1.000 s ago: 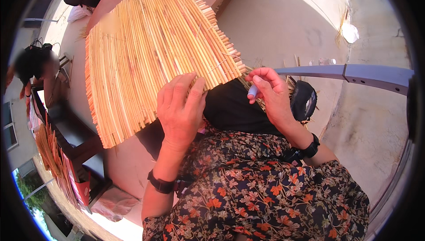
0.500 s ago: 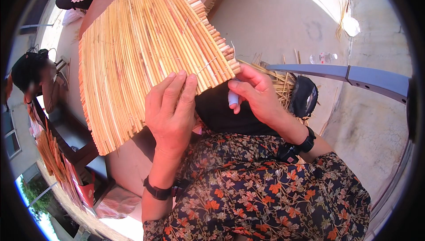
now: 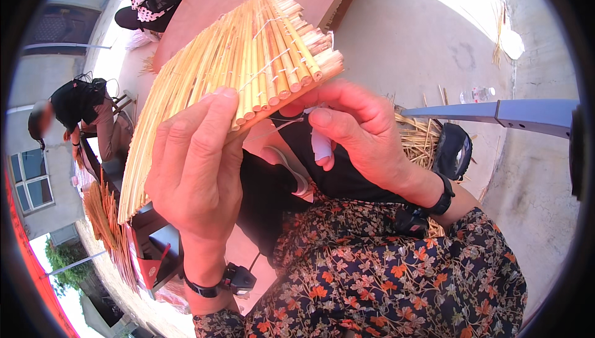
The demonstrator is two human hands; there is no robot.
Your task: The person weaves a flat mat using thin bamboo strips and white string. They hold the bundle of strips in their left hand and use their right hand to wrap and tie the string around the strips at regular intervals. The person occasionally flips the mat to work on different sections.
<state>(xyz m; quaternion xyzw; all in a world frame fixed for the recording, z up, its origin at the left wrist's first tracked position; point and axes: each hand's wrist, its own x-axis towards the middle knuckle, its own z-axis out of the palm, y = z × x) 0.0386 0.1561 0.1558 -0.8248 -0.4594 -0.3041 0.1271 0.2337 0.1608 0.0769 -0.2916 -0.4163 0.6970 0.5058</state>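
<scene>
Our left fingers are closed over the near edge of a straw mat (image 3: 204, 84), the left hand (image 3: 189, 170) gripping it with the thumb hidden below; the mat spreads ahead of those fingers. Our right hand (image 3: 369, 130) is just beside its near right corner, thumb and forefinger drawn close together on a pale thread (image 3: 279, 128) that runs toward the left fingers; a white wrap (image 3: 321, 144) circles one right finger. Well beyond the right fingers lies a clear bottle (image 3: 477, 95), its contents too small to tell. Loose straws (image 3: 418, 142) lie nearer, right of that hand.
</scene>
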